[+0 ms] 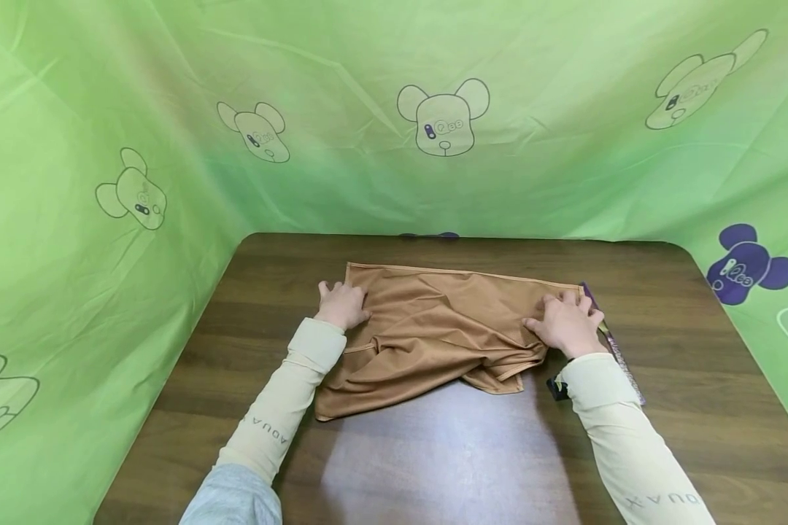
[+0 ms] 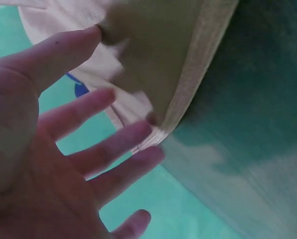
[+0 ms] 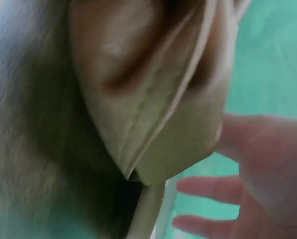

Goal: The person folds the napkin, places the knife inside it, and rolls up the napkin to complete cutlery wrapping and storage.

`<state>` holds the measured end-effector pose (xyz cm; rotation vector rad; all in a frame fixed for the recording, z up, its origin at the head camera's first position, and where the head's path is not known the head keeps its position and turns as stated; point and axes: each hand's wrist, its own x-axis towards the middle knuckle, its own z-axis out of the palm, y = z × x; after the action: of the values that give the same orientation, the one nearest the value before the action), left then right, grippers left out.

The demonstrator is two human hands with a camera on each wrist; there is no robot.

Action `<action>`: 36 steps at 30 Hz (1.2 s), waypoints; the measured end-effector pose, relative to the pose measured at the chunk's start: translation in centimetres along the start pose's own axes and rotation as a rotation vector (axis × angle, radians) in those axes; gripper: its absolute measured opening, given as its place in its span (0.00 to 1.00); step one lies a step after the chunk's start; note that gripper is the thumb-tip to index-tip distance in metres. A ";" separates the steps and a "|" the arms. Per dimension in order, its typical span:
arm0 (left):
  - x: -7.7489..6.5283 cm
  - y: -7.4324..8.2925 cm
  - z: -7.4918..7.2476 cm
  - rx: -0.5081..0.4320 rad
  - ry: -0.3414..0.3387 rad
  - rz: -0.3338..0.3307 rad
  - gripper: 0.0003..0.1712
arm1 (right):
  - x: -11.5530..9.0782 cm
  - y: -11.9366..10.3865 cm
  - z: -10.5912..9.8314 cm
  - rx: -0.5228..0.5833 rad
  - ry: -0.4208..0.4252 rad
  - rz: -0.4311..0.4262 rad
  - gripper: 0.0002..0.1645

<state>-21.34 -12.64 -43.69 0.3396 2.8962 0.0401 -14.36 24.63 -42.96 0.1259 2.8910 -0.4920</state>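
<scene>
Filling the far side and both flanks, a green backdrop point(image 1: 341, 204) printed with animal heads stood around the table point(image 1: 709, 408), whose near edge was cut off. The brown cloth point(image 1: 440, 321) lay across the middle of the table, its far hem nearly straight, its near side rumpled and folded, with a small corner sticking out at the near right.

The left arm, in a pale sleeve point(image 1: 269, 430), slanted from the near left toward the far right; the right arm, in a matching sleeve point(image 1: 630, 452), slanted from the near right toward the far left. Both ran out of view at the near side.

The left hand point(image 1: 343, 305) was at the cloth's left edge, palm down, its fingers spread wide and lightly bent. The right hand point(image 1: 570, 321) was over the cloth's right end, thumb and fingers well apart, gripping nothing. Blur in both wrist views made it hard to tell which fingertips touched the fabric.

A patterned strip point(image 1: 620, 361), purple at its far end, lay to the right, partly hidden by the right hand. The right cuff partly covered a small black object point(image 1: 555, 388), too indistinct to identify.
</scene>
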 end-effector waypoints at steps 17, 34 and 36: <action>0.2 -1.1 -0.6 -0.091 -0.055 -0.090 0.21 | 0.2 1.1 -0.3 -0.036 0.035 0.060 0.39; 0.4 -1.0 0.0 -0.071 0.070 -0.087 0.03 | 0.1 1.4 0.1 -0.065 0.105 0.108 0.24; 0.4 -1.1 -0.1 -0.070 0.084 -0.077 0.03 | 0.1 1.4 -0.1 -0.063 0.108 0.107 0.23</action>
<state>-21.97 -13.59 -43.72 0.2186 2.9794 0.1465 -14.31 25.97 -43.29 0.3045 2.9812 -0.3854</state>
